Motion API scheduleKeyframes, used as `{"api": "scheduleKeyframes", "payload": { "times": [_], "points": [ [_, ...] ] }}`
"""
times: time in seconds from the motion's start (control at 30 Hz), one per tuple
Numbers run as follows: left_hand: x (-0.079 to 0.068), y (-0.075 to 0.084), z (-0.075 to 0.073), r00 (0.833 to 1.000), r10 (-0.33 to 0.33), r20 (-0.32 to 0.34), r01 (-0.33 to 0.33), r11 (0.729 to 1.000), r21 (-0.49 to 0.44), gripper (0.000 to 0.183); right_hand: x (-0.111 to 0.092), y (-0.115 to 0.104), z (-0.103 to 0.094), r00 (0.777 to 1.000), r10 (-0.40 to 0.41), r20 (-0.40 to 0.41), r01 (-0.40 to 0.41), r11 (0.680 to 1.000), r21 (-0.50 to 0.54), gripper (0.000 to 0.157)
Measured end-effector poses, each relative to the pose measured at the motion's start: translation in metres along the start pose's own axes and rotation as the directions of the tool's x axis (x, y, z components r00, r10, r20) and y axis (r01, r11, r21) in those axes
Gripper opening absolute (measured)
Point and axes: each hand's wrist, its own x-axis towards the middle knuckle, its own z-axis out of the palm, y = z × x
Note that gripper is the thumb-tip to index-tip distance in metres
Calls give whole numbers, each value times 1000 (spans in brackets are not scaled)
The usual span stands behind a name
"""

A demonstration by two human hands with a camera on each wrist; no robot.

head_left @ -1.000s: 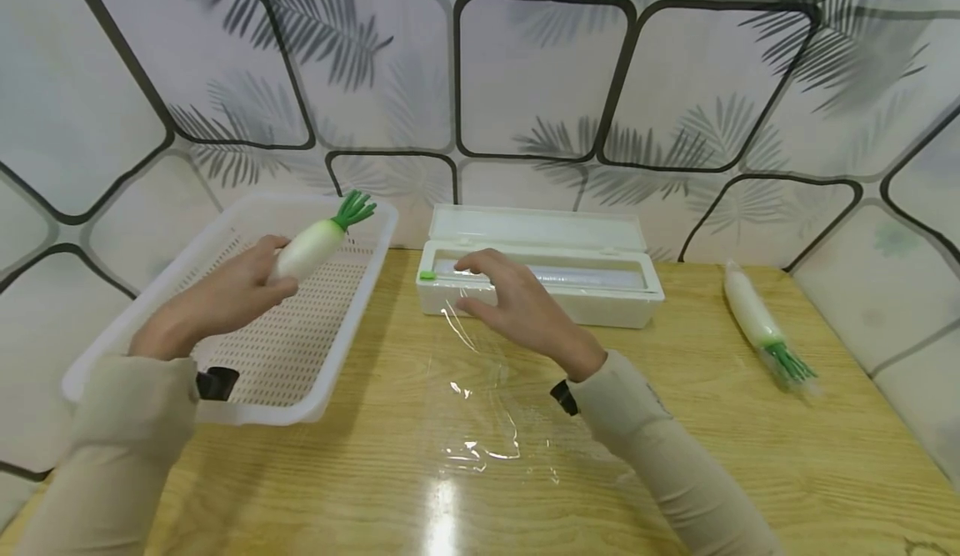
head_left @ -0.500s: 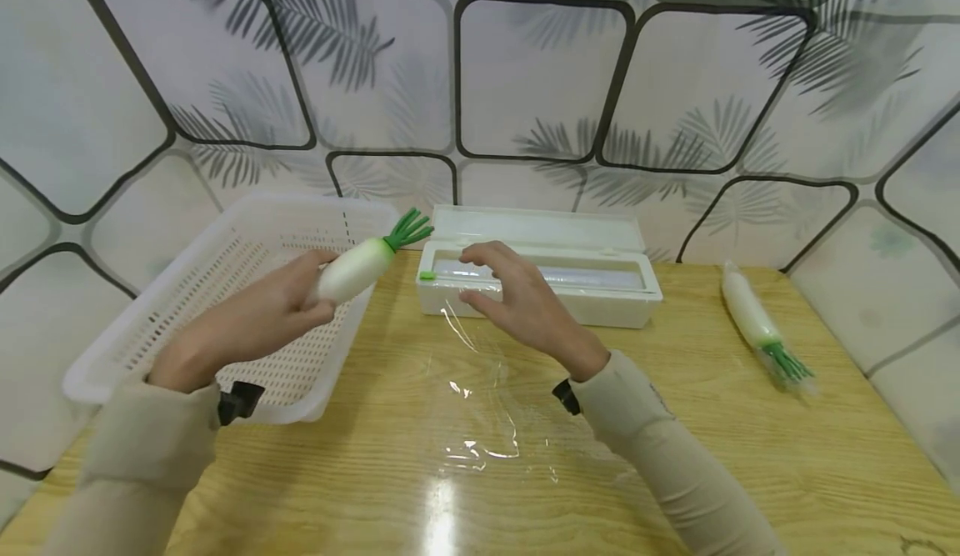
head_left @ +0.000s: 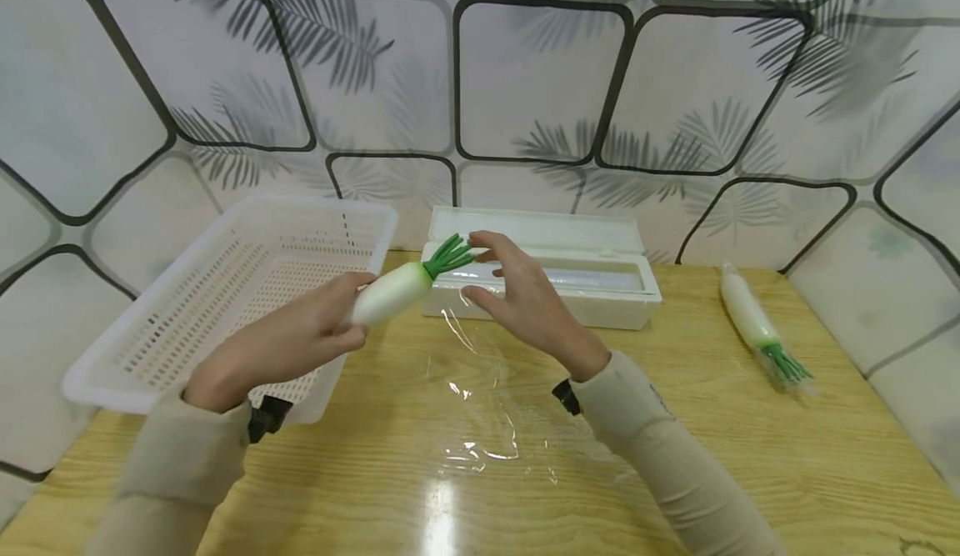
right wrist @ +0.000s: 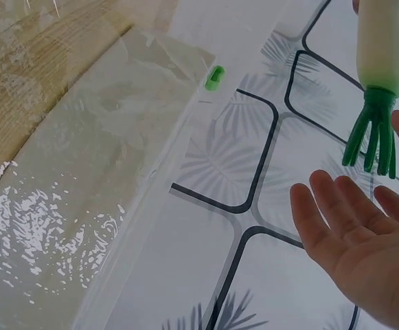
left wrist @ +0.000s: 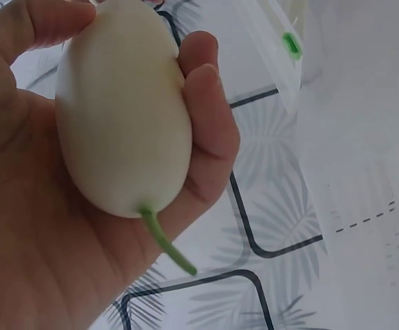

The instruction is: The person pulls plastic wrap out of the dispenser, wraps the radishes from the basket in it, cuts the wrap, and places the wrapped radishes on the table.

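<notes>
My left hand (head_left: 300, 335) grips a white radish (head_left: 390, 293) with short green stems, held tilted between the basket and the box. In the left wrist view the fingers curl round the white radish (left wrist: 123, 110), whose thin green root tip points down. My right hand (head_left: 528, 302) hovers before the box, fingers loosely bent, holding nothing; the radish's green stems come close to its fingertips. The right wrist view shows a small gap between the stems (right wrist: 372, 134) and the right hand (right wrist: 364, 240). Clear cling film (head_left: 480, 398) stretches from the white dispenser box (head_left: 540, 310) over the table.
A white perforated basket (head_left: 142, 393) stands at the left. Another radish (head_left: 750, 310), wrapped in clear film, lies at the right of the wooden table (head_left: 360, 489). The box's lid (head_left: 532, 227) is raised. A patterned wall covering (head_left: 540, 81) stands behind.
My left hand has carried the radish rightward from over the basket toward my right hand. The right hand has stayed nearly in place, its fingers rising slightly.
</notes>
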Motion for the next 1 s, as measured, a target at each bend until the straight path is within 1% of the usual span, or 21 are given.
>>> {"api": "scheduleKeyframes", "payload": {
  "times": [0.1, 0.17, 0.37, 0.57, 0.7, 0.87, 1.0],
  "points": [
    [3, 2, 5, 1000, 24, 6, -24, 1000, -19, 50, 0, 1, 1, 1000, 10, 0, -10, 1000, 27, 60],
    [4, 4, 8, 999, 41, 19, -40, 999, -34, 50, -1, 2, 1, 1000, -2, -5, 2, 999, 33, 58],
    [6, 11, 16, 995, 96, 40, -95, 995, -20, 49, -2, 6, -1, 996, -93, -13, 93, 996, 0, 43],
    [5, 14, 21, 993, 112, 42, -114, 993, 27, 52, -7, 10, -10, 986, -150, 67, 151, 988, -14, 36],
    [8, 15, 23, 993, 114, 41, -116, 992, 50, 52, -10, 12, -16, 980, -160, 115, 165, 986, -33, 33],
    [16, 16, 28, 991, 129, 39, -131, 990, 44, 53, -14, 14, -24, 977, -148, 155, 164, 981, -101, 28],
    [21, 18, 30, 991, 118, 64, -119, 993, 14, 51, -20, 18, -29, 977, -153, 151, 176, 973, -148, 26]
  ]
}}
